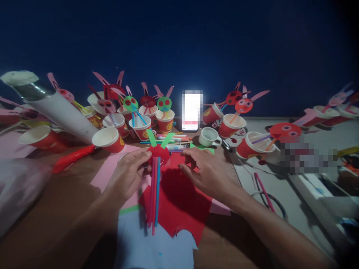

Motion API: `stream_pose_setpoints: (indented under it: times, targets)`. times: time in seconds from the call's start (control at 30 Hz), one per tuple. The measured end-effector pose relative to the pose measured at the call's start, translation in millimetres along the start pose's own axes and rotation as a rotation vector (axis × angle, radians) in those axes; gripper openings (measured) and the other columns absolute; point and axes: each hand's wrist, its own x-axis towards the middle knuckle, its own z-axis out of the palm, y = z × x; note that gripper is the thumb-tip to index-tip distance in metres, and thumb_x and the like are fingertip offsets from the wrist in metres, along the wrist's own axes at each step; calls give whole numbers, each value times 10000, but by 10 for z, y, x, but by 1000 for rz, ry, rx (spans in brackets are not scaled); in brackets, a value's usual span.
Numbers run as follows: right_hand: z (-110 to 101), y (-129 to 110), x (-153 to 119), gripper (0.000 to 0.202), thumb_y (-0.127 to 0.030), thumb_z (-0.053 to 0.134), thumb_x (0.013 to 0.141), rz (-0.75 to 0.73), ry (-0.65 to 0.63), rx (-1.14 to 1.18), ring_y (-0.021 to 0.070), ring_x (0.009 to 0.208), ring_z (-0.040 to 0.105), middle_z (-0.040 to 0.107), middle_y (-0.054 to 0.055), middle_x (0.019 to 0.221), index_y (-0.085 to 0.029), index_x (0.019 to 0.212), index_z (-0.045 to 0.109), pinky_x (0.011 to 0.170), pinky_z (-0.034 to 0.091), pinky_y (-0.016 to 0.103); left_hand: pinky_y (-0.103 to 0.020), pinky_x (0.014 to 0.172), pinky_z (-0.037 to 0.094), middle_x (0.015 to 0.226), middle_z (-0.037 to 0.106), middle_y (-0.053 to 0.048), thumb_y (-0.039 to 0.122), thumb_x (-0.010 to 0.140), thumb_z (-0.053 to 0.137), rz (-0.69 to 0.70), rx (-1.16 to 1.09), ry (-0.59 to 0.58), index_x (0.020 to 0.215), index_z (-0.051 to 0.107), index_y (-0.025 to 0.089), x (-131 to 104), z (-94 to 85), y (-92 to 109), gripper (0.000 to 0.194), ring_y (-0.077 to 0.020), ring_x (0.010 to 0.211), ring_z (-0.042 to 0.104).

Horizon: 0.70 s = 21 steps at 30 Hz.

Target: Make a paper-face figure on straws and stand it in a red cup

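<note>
My left hand (134,170) pinches the left edge of a round red paper puppet face (158,151) with two green paper ears (167,139). Pink and blue drinking straws (156,190) hang down from the face, over the paper sheets. To the right, my right hand (206,170) hovers apart from the puppet, fingers curved and spread, with nothing visible between them. Below both hands lies a torn red paper sheet (182,198), partly over a light blue sheet (140,243). Pink paper (108,170) sticks out from under the left wrist.
Red paper cups (139,126) holding straw puppets stand along the back. A lit phone (192,112) leans upright behind pens (174,138) and a white cup (208,137). At the left are a large tilted white cylinder (58,112) and a red plastic packet (73,158).
</note>
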Motion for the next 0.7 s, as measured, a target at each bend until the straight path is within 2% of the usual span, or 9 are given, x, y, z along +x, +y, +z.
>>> stream_pose_setpoints:
  times: [0.13, 0.23, 0.37, 0.47, 0.57, 0.7]
  targets:
    - [45, -28, 2, 257, -345, 440, 932, 161, -196, 502, 121, 645, 517, 595, -13, 709, -196, 775, 578, 599, 366, 234, -148, 494, 418, 642, 603, 20, 228, 722, 689, -37, 24, -9, 694, 679, 145, -24, 52, -25, 88, -59, 533, 488]
    - [101, -50, -12, 289, -400, 460, 915, 217, -238, 700, 107, 628, 476, 543, -21, 686, -183, 760, 570, 569, 352, 220, -153, 508, 432, 629, 584, 26, 231, 730, 684, -53, 41, -17, 715, 675, 161, -59, 89, -51, 71, -62, 526, 476]
    - [187, -78, -36, 348, -440, 502, 879, 297, -244, 784, 83, 545, 376, 419, -45, 597, -174, 655, 489, 498, 291, 209, -140, 486, 419, 557, 527, 38, 256, 750, 676, -84, 61, -65, 655, 623, 158, -99, 121, -84, 146, -58, 503, 450]
    - [240, -89, -40, 352, -375, 527, 861, 344, -211, 751, 79, 528, 336, 354, -54, 565, -179, 589, 418, 483, 270, 208, -128, 445, 395, 540, 517, 49, 273, 737, 695, -130, 53, -42, 682, 611, 165, -111, 121, -111, 148, -51, 477, 447]
    - [259, -88, -33, 349, -322, 521, 855, 349, -195, 740, 81, 528, 322, 324, -56, 555, -184, 567, 380, 484, 269, 207, -134, 447, 404, 552, 539, 47, 282, 725, 710, -167, 26, -35, 712, 612, 167, -115, 109, -127, 152, -56, 481, 475]
    - [250, -69, -26, 339, -330, 515, 851, 353, -194, 768, 86, 531, 336, 343, -55, 551, -187, 571, 389, 497, 287, 211, -158, 481, 442, 580, 574, 41, 278, 704, 726, -134, -17, -61, 698, 611, 165, -118, 97, -121, 161, -65, 502, 504]
